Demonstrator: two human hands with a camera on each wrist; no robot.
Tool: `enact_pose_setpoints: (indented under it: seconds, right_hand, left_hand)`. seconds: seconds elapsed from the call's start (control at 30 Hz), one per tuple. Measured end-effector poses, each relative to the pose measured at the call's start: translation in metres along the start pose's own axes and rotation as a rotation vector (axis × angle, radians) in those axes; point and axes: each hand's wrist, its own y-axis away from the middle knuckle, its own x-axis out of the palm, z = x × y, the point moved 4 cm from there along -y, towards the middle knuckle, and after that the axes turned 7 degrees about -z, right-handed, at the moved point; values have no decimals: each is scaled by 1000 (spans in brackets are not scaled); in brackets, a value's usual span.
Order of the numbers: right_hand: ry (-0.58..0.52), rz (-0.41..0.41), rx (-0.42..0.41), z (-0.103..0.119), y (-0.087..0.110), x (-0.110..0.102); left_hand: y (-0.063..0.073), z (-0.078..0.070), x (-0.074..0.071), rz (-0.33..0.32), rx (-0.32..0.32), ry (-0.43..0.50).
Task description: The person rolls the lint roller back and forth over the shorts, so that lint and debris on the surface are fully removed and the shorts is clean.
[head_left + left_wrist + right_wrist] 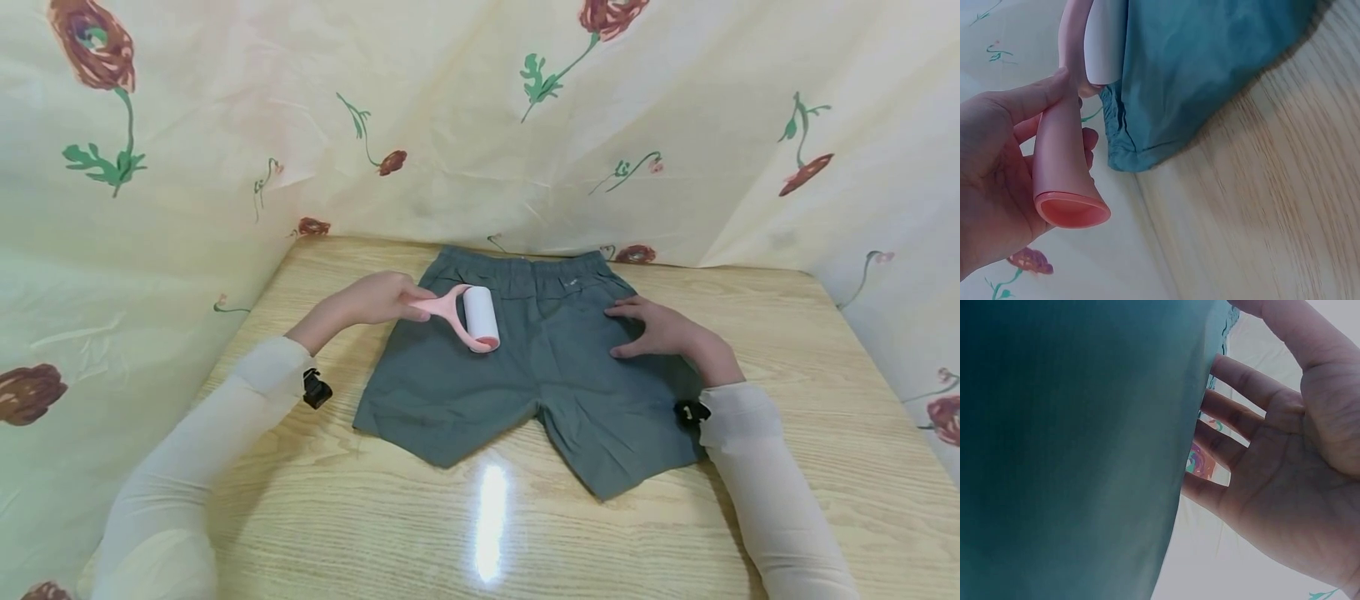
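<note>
A pair of dark grey-green shorts (pixel 487 383) lies spread on the wooden table, waistband toward the back. My left hand (pixel 386 297) grips the pink handle of a lint roller (pixel 482 318), whose white roll is over the upper left part of the shorts. In the left wrist view, the thumb and fingers of the left hand (pixel 1004 150) wrap round the pink handle (pixel 1063 156). My right hand (pixel 660 327) rests on the right side of the shorts, fingers spread. The right wrist view shows the fingertips of the right hand (pixel 1272 444) at the fabric (pixel 1085 450).
The light wooden table (pixel 337 492) reaches to a floral cloth (pixel 450 108) hung behind it and at both sides. A bright light reflection lies on the tabletop in front of the shorts. Small black devices (pixel 317 389) sit at both wrists.
</note>
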Motion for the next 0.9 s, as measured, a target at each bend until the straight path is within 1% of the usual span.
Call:
enact_pose_setpoints:
  seconds: [0.23, 0.37, 0.47, 0.6, 0.7, 0.9]
  right_hand:
    - [-2, -1, -2, 0, -1, 1]
    - [-4, -2, -4, 0, 0, 0]
    - [-2, -3, -3, 0, 0, 0]
    - [0, -2, 0, -1, 0, 0]
    - [2, -3, -1, -1, 0, 1]
    - [12, -8, -4, 0, -1, 0]
  left_hand:
    - [-8, -5, 4, 2, 28, 0]
    - [-15, -8, 6, -1, 49, -10]
    - [-21, -11, 8, -1, 71, -13]
    - [-31, -15, 12, 10, 81, -3]
    - [-39, -20, 15, 24, 88, 13]
    - [-53, -32, 20, 38, 128, 5]
